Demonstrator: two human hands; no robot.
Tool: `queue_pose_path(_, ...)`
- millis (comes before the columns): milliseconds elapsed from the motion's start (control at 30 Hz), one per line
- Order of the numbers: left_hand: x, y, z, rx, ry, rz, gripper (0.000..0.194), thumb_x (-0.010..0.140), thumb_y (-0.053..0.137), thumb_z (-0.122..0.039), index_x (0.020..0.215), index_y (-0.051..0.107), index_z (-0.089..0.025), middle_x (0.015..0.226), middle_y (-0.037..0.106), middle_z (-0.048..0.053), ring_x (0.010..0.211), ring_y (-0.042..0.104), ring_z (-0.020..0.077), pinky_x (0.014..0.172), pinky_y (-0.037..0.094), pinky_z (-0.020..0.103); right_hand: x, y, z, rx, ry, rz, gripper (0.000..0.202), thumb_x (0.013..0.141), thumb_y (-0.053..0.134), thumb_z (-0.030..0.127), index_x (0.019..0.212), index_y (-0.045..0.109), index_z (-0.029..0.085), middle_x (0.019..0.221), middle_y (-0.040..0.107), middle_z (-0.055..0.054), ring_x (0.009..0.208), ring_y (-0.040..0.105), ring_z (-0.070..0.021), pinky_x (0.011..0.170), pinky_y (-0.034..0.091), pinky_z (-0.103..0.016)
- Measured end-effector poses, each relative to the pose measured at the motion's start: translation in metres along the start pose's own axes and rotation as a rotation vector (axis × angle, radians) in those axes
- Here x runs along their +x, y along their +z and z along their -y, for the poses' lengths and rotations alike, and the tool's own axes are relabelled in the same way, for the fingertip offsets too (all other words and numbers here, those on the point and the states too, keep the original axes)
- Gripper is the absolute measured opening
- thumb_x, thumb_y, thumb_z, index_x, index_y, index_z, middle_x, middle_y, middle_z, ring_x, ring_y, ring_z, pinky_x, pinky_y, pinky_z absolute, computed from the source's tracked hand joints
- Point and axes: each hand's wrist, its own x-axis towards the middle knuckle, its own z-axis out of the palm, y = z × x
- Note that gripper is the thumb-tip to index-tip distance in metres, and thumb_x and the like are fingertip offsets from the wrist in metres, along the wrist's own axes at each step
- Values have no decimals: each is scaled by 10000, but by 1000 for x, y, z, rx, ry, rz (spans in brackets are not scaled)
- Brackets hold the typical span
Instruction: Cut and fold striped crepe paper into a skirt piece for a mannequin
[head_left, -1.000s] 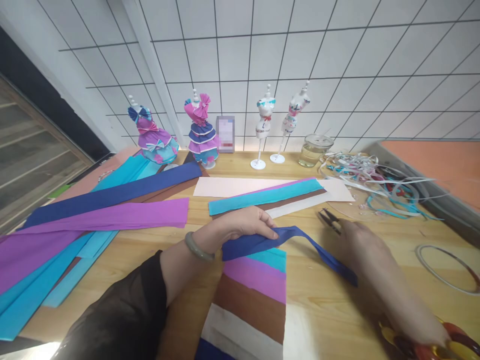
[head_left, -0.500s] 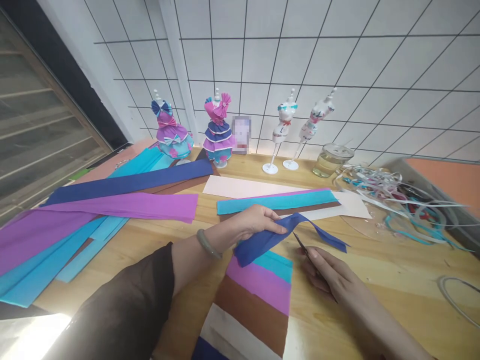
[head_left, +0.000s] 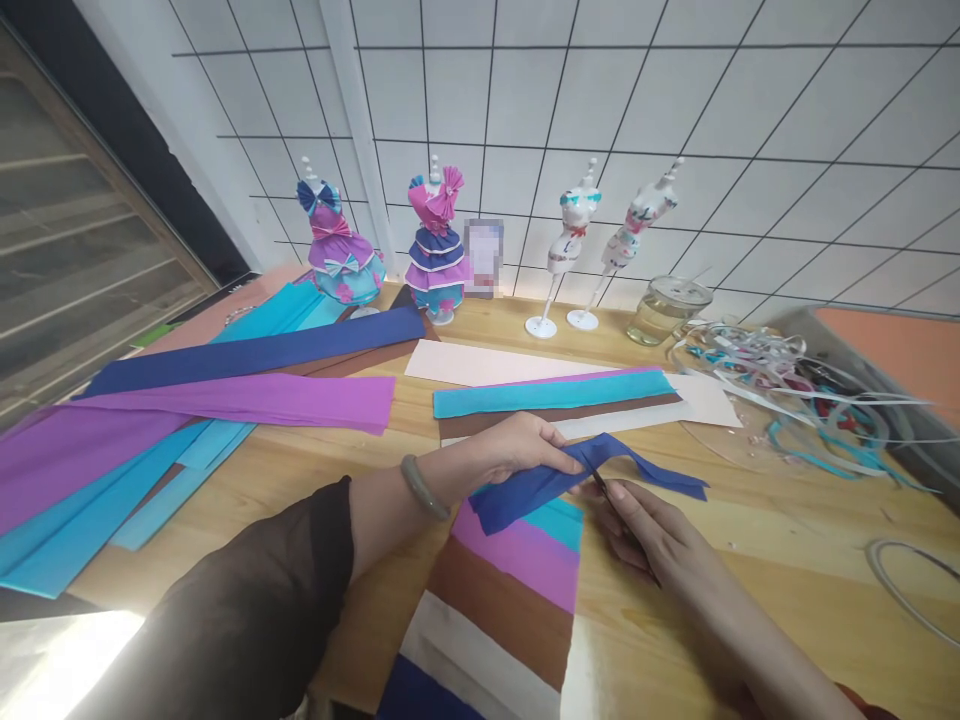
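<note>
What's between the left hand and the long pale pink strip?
Layered strips, purple, turquoise and brown showing, partly over the pale pink strip; visible in the head view.

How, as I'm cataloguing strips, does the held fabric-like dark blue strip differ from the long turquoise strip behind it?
The dark blue strip bends; the turquoise strip lies straight. The left hand grips the blue one, while the turquoise one rests among other strips. Both are narrow.

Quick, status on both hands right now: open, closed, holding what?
Left hand: closed, pinching the dark blue strip.
Right hand: closed around a slim dark tool, its tip at the strip.
</note>
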Motion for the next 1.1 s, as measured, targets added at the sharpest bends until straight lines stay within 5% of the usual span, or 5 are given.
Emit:
queue_pose_path(200, 1, 1, 3, -36, -4, 27, 280, 540, 804, -245, 745, 658, -123, 653, 690, 37, 592, 643, 144, 617, 509, 267, -2, 2, 5, -28, -49, 4, 459, 841, 431, 639, 687, 410, 207, 562, 316, 72, 416, 246, -58, 376, 205, -213)
queue_pose_path(1100, 5, -2, 6, -198, 3, 192, 174, 685, 710, -215, 798, 641, -103, 685, 703, 78, 644, 682, 183, 728, 547, 351, -3, -1, 17, -102, -46, -42, 528, 762, 489, 698, 595, 400, 205, 532, 313, 59, 454, 249, -71, 427, 205, -231)
